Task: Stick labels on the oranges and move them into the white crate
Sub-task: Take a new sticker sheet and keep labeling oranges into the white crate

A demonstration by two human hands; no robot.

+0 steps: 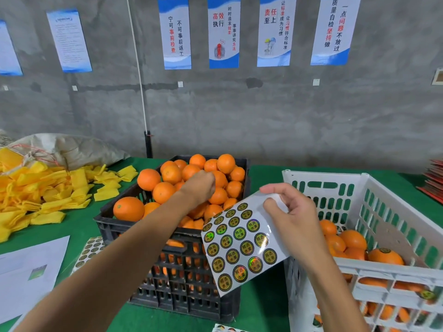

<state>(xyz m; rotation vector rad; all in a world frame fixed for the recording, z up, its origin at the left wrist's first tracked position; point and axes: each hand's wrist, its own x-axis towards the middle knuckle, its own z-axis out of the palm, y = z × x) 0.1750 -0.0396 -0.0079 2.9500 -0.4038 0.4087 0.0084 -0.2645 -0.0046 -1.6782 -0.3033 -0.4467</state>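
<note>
A black crate (112, 226) heaped with oranges (148, 179) stands at the table's middle. My left hand (200, 185) reaches into the heap, fingers curled down over an orange (219, 179); whether it grips that orange is hidden by the hand's back. My right hand (291, 213) pinches the top corner of a sticker sheet (239, 245) with several round gold labels, held over the black crate's near right corner. The white crate (374, 188) stands at the right with several labelled oranges (386, 256) inside.
A pile of yellow foam nets (45, 192) and a grey sack (72, 147) lie at the left. White papers (28, 271) and another sticker sheet (91, 250) lie on the green cloth (79, 224). Red items (434, 180) are stacked at the far right. A concrete wall with posters stands behind.
</note>
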